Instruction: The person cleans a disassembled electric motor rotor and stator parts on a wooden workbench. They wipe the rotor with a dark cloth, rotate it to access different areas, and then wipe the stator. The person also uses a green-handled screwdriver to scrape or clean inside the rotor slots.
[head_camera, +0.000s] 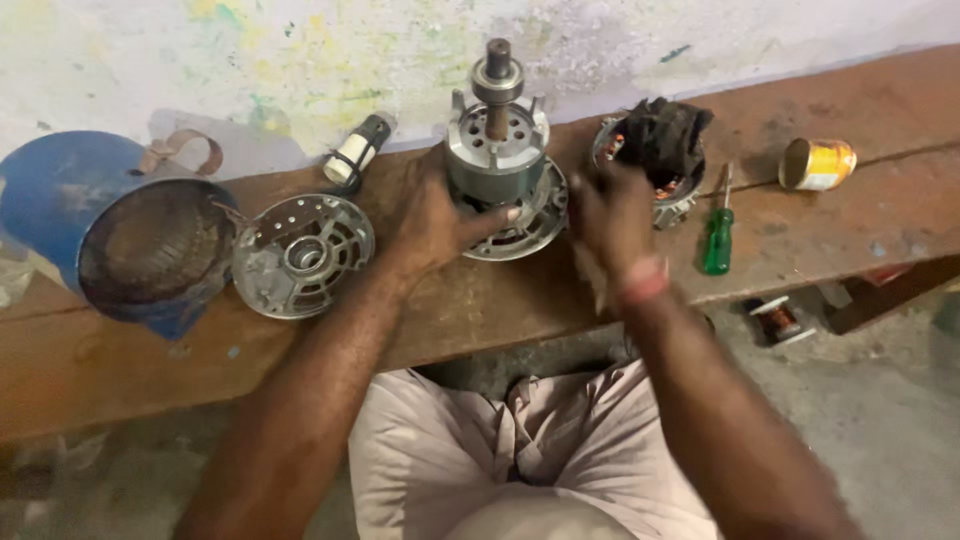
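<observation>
From the head view, the left hand (432, 215) had its grip clamped on the motor (497, 160) at 12 o'clock on the tabletop (480, 300). The right hand (610, 215), blurred, fingers apart, hovered at 1 o'clock, a screwdriver (718, 235) at 2.

1. My blue metal housing (100, 225) lies far left on my wooden bench (860, 225).
2. The perforated end cover (302, 255) sits right of it.
3. My green screwdriver (718, 240) lies right, near a yellow tin (818, 164).
</observation>
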